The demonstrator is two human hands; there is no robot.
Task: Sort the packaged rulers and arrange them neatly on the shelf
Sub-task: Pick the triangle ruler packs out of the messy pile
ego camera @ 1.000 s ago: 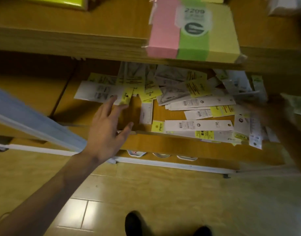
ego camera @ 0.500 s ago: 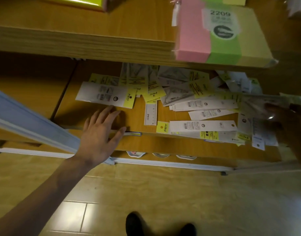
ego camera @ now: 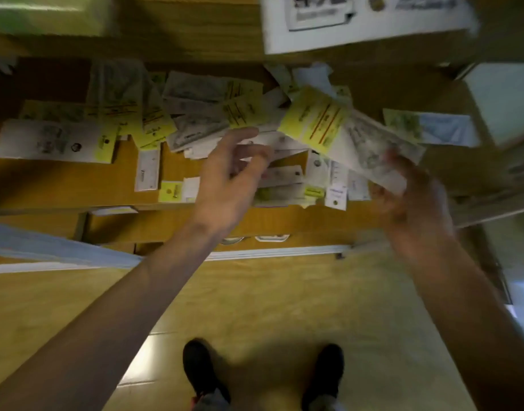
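Since half a second earlier, the left hand (ego camera: 229,176) had left the bare wood at the shelf's front left and reached in over the middle of the pile, while the right hand (ego camera: 409,191) had come into plain sight lifting a packet clear of the heap; the view had swung too, so a white box (ego camera: 364,22) now sat overhead. That left hand hovered above the packaged rulers (ego camera: 195,126) with fingers spread and loosely bent, gripping nothing, its forearm stretching up from the lower left. At the right, the fingers pinched the near end of a held packet (ego camera: 343,129), a long clear sleeve with a yellow header card, which slanted up and leftward above the others. Motion blur softened both hands. Loose packets lay scattered and overlapping across the wooden shelf (ego camera: 62,185), one large white one (ego camera: 50,140) lying apart at the left and a small upright one (ego camera: 148,167) just beside the heap. A green-and-blue packet (ego camera: 432,129) lay to the right. Below the shelf edge ran a pale rail (ego camera: 272,252), then glossy tan floor tiles (ego camera: 254,307) and two dark shoes (ego camera: 201,369).
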